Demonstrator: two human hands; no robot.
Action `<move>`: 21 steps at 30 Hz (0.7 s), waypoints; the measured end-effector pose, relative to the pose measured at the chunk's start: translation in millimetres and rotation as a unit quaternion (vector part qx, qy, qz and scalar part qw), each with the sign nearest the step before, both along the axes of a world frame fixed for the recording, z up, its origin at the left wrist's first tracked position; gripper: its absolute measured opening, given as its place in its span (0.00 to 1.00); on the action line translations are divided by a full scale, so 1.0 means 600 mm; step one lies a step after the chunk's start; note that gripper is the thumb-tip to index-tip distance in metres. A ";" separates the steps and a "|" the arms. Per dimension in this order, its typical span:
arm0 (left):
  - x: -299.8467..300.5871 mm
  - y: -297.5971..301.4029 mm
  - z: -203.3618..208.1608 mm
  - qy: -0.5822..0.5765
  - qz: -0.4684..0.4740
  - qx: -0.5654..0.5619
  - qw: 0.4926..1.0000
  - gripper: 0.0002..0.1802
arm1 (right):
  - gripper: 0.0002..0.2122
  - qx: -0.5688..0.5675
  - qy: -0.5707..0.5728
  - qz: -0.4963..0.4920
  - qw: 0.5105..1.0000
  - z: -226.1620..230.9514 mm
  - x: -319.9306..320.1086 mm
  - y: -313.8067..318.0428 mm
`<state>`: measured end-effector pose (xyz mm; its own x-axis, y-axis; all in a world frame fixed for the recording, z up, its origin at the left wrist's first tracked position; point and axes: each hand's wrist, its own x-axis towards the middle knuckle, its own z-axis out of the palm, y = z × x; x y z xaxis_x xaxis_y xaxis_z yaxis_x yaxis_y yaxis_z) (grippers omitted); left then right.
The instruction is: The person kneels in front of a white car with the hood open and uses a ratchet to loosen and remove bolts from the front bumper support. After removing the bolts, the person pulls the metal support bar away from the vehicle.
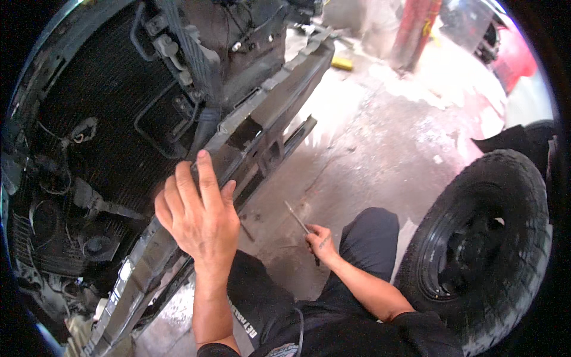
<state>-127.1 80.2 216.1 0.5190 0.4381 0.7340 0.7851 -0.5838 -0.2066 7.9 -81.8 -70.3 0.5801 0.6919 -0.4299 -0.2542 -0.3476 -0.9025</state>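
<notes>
A long metal beam [282,110] runs diagonally across the front end of a vehicle. My left hand [202,220] lies over its upper edge, fingers stretched out and apart, gripping nothing. What the fingertips touch is partly unclear. Lower and to the right, my right hand [322,244] is closed around a thin metal-shafted tool [296,218]. The tool's shaft points up and left towards the beam without touching it, and a dark end shows below the fist. Its tip is too small to tell the kind. Behind the beam sits a dark finned radiator [101,101].
A large black tyre on a wheel [476,238] stands close at my right. The concrete floor [380,154] bears stains and bits of debris. Farther off are a red post [416,33] and a small yellow object [342,63]. My bent knee [372,238] is beside my right hand.
</notes>
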 end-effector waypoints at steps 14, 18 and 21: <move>-0.038 0.006 -0.014 -0.028 -0.026 0.012 0.999 0.23 | 0.19 0.028 0.001 -0.099 0.995 0.129 0.025 -0.041; -0.044 0.010 -0.019 -0.026 -0.030 -0.018 0.999 0.30 | 0.19 0.059 -0.031 -0.086 0.994 0.170 0.041 -0.031; -0.050 0.005 -0.014 -0.031 -0.052 -0.039 0.997 0.29 | 0.19 0.077 -0.041 -0.081 0.993 0.205 0.042 -0.022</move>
<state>-156.9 83.2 207.9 0.5193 0.4405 0.7324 0.7288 -0.6758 -0.1103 33.1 -95.2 52.5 0.7174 0.6410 -0.2730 -0.2185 -0.1650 -0.9618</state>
